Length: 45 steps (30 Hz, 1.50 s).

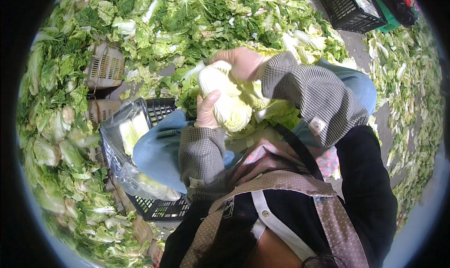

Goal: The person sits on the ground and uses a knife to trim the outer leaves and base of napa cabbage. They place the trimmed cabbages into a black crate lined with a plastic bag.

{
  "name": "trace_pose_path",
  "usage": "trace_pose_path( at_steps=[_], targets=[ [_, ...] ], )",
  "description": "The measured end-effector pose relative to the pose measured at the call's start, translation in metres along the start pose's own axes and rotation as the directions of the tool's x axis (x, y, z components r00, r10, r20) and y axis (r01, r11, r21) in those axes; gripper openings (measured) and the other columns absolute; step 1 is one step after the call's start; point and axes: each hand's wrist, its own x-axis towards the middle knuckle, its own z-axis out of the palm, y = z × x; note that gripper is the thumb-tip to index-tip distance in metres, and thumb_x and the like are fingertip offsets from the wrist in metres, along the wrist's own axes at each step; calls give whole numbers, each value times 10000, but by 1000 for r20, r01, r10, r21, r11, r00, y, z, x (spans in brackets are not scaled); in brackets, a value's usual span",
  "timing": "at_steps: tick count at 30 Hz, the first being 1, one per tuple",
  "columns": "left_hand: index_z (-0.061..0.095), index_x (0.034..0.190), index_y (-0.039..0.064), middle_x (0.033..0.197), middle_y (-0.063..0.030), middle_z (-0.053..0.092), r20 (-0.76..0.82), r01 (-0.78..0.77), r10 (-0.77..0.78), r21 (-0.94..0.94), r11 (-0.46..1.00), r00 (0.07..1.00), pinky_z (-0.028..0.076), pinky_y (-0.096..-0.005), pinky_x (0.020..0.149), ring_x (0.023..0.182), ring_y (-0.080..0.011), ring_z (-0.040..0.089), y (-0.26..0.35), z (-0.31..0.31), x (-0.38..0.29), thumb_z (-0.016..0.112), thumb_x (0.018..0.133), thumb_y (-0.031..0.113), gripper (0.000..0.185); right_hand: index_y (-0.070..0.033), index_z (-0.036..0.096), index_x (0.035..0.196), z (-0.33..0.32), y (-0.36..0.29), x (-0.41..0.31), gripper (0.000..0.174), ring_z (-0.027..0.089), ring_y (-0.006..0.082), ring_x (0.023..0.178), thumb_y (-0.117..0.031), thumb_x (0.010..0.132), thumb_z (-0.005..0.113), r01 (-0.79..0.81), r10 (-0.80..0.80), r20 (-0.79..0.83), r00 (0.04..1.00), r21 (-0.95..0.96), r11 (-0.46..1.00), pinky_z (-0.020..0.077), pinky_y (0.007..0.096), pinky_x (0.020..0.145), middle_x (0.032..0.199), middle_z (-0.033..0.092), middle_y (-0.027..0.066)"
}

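A pale, trimmed napa cabbage (226,97) is held above my lap, its white ribs toward the left and its yellowish leaves toward the right. My left hand (208,110) grips it from the lower left, thumb laid along its side. Over its far end, my right hand (242,62) is bent and slightly blurred by motion. A small dark shape lies by the right fingertips; whether it is a tool is unclear. Loose green and yellow cabbage leaves (281,113) lie under and beside the cabbage, between my knees.
By my left knee stands a black plastic crate (160,108) lined with a clear bag (119,155) holding pale cabbages. Dirty pale crates (105,66) are farther left. Leaf scraps (197,18) cover the floor in front. Another black crate (351,13) stands at the upper right.
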Motion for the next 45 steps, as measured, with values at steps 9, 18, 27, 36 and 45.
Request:
trace_pose_path(
  at_steps=[9,18,27,36,45],
  targets=[
    [334,1389,59,1322,-145,480,18,-1,8,-340,940,1000,414,-478,1007,1187,-311,494,7,14,-10,670,756,346,772,-171,530,1287,-29,47,26,379,589,203,1045,-294,929,522,-300,318,-75,945,185,936,417,378,1024,1153,621,133],
    [402,1353,81,1325,-126,489,-364,-273,207,-140,952,908,375,-472,1029,1210,-310,467,22,-11,19,574,815,497,702,-107,545,1104,69,53,-48,425,542,296,990,-225,711,652,616,-805,33,592,-662,426,478,404,850,1075,521,107],
    [420,1363,176,1336,-71,488,-280,-312,214,-375,873,936,356,-548,1017,1242,-344,435,27,-23,16,518,804,613,716,-212,526,1297,36,163,3,383,629,213,846,-308,928,490,-232,278,32,960,-465,854,525,376,747,1017,652,79],
    [546,1236,134,1235,-79,572,-322,-358,180,-666,654,929,329,-542,1040,1200,-315,475,47,-29,20,438,886,515,529,-161,522,1235,45,180,108,363,614,263,980,-291,896,538,-530,369,-399,840,-453,717,509,387,833,1065,616,122],
    [471,1316,128,1305,-93,522,-389,-380,205,-451,807,898,316,-520,1057,1233,-316,454,41,-26,26,286,900,574,637,-132,553,1164,37,113,88,288,639,243,889,-251,902,530,-254,273,-76,959,-657,710,534,374,760,963,644,108]
  ],
)
